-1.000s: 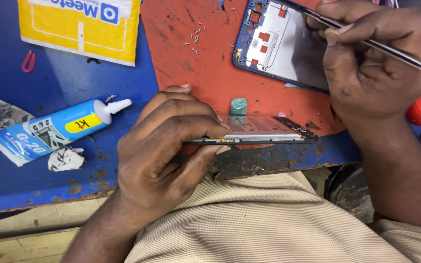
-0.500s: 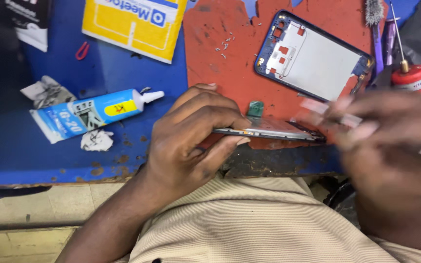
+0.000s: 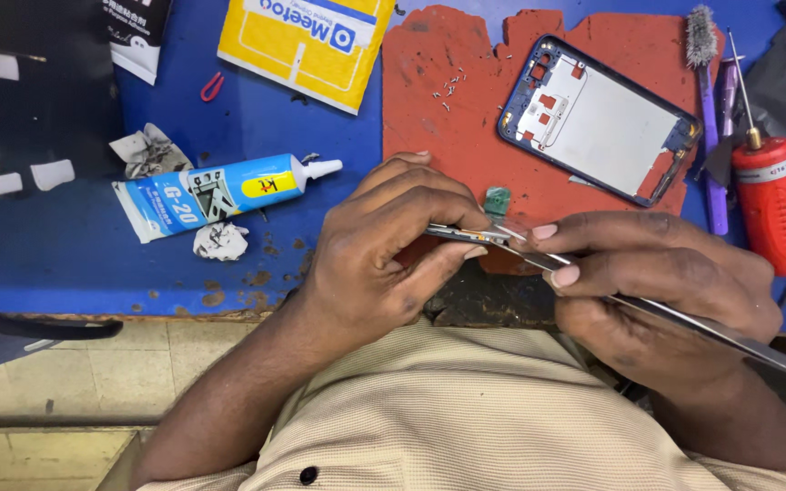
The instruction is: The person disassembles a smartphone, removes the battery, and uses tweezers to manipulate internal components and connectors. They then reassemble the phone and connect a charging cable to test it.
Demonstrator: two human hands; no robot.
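Since the earlier frame the right hand (image 3: 661,286) has come back from the far frame and settled close in front of the body, no longer blurred, with its tweezers (image 3: 684,318) now brought up against the thin phone part (image 3: 461,235) at the bench edge. Nearest the body, the left hand (image 3: 384,245) is clamped on that part, fingers over the top and thumb beneath, holding it edge-on just above the worn front of the blue bench (image 3: 65,264). The right hand is closed around the tweezers, whose tips meet the part's right end, so the two hands nearly touch, with the part between them. As a judgement, the tips could slip along the narrow edge and scratch or bend the part, since it is gripped only at one end; too hard a push could also pry it out of the left fingers. Beyond the hands lie a small green component (image 3: 498,200) on the red mat (image 3: 438,100), a blue glue tube (image 3: 216,193) to the left, then the phone frame (image 3: 598,118), a brush (image 3: 707,109) and a red screwdriver (image 3: 775,205).
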